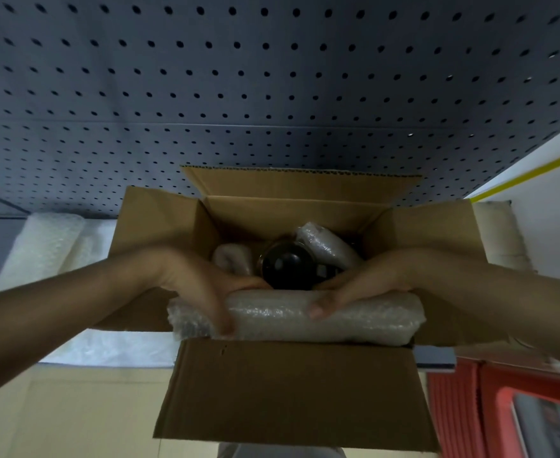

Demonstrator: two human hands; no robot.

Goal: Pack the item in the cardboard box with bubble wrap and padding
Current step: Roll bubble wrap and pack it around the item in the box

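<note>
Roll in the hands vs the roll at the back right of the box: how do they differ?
1. The held bubble wrap roll lies level across the cardboard box's near edge; the back roll leans tilted inside.
2. The left hand and right hand grip the held roll; nothing grips the back roll.
3. The held roll looks larger.
Both are clear bubble wrap.

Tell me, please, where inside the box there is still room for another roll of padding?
Little shows: a dark gap behind the black item, below the far wall of the cardboard box. The near side is crowded by both hands and the bubble wrap roll.

Both hands, left [199,289] and right [354,292], grip bubble-wrap roll [272,315] at cardboard box [288,391] rim.
</note>
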